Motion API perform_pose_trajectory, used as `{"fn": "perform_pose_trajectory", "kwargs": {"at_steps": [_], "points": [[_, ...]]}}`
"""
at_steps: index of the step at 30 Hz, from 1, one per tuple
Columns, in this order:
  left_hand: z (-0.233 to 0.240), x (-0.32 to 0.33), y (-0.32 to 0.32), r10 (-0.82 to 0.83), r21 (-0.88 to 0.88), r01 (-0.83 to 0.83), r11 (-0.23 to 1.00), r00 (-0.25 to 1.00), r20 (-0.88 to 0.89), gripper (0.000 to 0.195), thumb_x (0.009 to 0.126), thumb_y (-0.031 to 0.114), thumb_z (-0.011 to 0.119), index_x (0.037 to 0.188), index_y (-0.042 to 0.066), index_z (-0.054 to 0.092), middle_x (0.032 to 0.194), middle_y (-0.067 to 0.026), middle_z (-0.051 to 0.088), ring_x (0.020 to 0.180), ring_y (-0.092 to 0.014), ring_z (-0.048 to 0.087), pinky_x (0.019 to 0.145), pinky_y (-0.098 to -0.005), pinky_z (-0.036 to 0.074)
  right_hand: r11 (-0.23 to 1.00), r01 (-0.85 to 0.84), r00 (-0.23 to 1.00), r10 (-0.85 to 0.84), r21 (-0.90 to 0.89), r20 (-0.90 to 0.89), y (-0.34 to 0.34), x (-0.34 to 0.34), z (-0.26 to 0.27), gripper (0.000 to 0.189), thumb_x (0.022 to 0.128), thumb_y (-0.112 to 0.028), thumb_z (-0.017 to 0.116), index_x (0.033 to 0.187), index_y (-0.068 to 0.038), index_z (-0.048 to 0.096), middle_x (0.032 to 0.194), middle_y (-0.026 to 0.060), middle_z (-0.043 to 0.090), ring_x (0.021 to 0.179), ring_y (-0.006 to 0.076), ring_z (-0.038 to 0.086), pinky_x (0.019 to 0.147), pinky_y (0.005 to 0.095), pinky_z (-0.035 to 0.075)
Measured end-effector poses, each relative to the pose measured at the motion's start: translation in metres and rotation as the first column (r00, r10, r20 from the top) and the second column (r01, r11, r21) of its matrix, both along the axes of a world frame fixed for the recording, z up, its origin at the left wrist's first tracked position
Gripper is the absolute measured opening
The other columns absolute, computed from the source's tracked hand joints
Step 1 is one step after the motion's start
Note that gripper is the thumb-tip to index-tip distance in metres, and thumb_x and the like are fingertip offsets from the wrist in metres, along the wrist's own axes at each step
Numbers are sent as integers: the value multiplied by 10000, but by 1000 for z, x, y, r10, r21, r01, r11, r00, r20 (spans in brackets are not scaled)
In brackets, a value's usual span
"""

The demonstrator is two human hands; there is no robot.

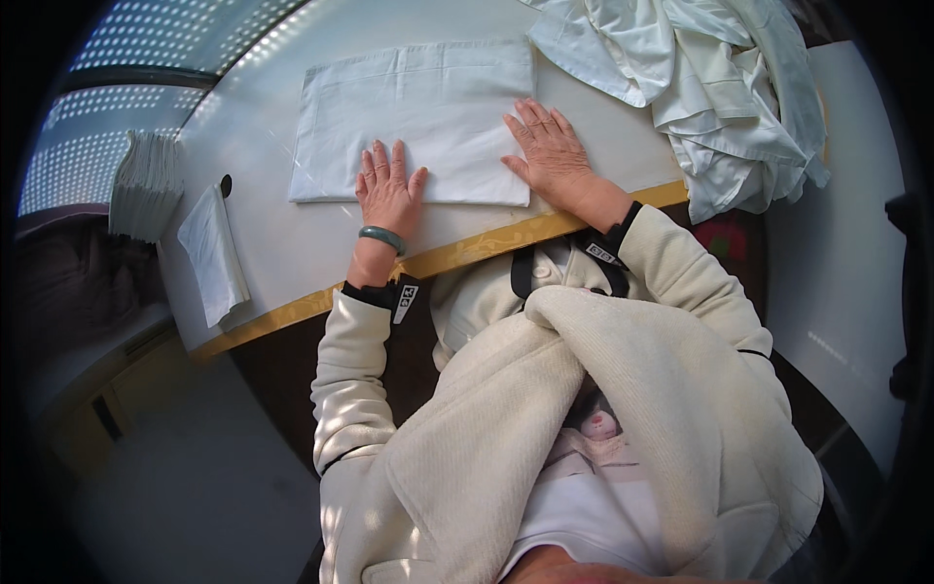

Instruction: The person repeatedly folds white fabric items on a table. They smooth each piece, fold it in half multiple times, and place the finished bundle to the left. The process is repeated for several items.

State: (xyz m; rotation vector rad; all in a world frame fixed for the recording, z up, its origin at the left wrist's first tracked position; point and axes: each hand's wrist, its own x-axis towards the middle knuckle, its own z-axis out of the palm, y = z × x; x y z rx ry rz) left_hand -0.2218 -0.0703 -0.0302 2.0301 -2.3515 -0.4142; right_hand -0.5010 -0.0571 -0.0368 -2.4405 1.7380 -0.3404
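A white cloth [430, 109], folded into a flat rectangle, lies on the white tabletop before me. My left hand [387, 186] rests palm down over its lower edge, fingers spread, with a green bangle at the wrist. At the cloth's right edge my right hand [549, 150] lies flat, its fingertips on the fabric and the rest of it over the table. Neither hand grips anything. To the left lies a narrower folded white cloth [211, 255], and a dark round object [226, 185] touches or adjoins its top end.
A tall stack of folded white cloths [147, 186] stands at the table's left end. Loose, crumpled white cloths [719, 102] are heaped at the right and hang over the yellow table edge [496, 247]. Another white surface [832, 255] is farther right. Dark fabric [80, 270] lies far left.
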Motion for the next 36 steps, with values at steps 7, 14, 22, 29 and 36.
{"fn": "perform_pose_trajectory", "kwargs": {"at_steps": [7, 14, 22, 29, 36], "points": [[-5, 32, -71, -64, 9, 63, 998, 995, 79, 663, 961, 574, 315, 1518, 220, 243, 1593, -139, 117, 1471, -333, 76, 1172, -473, 73, 999, -25, 999, 24, -31, -39, 1, 3, 0, 602, 944, -449, 475, 1429, -99, 404, 1509, 148, 306, 1419, 279, 227, 1160, 459, 143], [-4, 13, -145, -171, 87, 163, 983, 980, 102, 599, 981, 550, 290, 1515, 283, 234, 1602, -91, 96, 1474, -327, 46, 1179, -485, 69, 998, -40, 999, 39, -53, -17, 2, 3, 3, 562, 930, -432, 501, 1407, -139, 450, 1504, 153, 309, 1407, 295, 247, 1148, 485, 170], [-12, 33, -209, -51, 21, 49, 999, 993, 107, 595, 978, 558, 274, 1514, 302, 231, 1606, -38, 98, 1481, -259, 40, 1190, -449, 62, 998, -50, 999, 51, -33, 11, 1, 3, 6, 601, 907, -407, 543, 1431, -143, 410, 1510, 158, 291, 1411, 299, 239, 1144, 497, 168], [-9, 48, -219, 304, 15, -307, 952, 948, 98, 622, 971, 564, 280, 1524, 289, 203, 1607, -74, 76, 1478, -315, 34, 1176, -498, 76, 998, -54, 998, 55, -37, 26, 1, 3, 8, 590, 906, -399, 545, 1419, -133, 423, 1507, 160, 296, 1412, 300, 242, 1143, 498, 168], [-10, 75, -177, 411, 42, -419, 907, 903, 128, 638, 975, 560, 266, 1533, 268, 165, 1607, -81, 72, 1475, -330, 42, 1170, -512, 93, 989, -147, 989, 148, -34, 18, -4, -7, 9, 564, 923, -399, 529, 1414, -138, 431, 1495, 160, 322, 1410, 290, 247, 1143, 497, 167]]}}
